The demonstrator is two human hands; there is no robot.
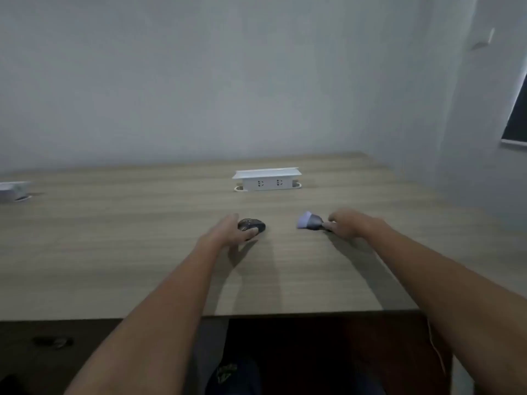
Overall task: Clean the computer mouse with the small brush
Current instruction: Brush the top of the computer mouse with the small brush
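A dark computer mouse (252,224) lies on the wooden table (142,252), a little left of the middle. My left hand (228,233) rests against its left side, thumb curled along the near edge and fingers on the far side. To the right lies the small brush (310,220), its pale bristles pointing left and its dark ferrule toward my right hand (346,223). That hand closes around the brush handle, which is hidden under the fingers. Both objects sit low on the tabletop.
A white pop-up socket box (266,179) stands on the table behind the mouse and brush. Another white socket unit (12,189) sits at the far left edge. The table's front edge (285,312) runs across below my forearms, with a grey wall behind.
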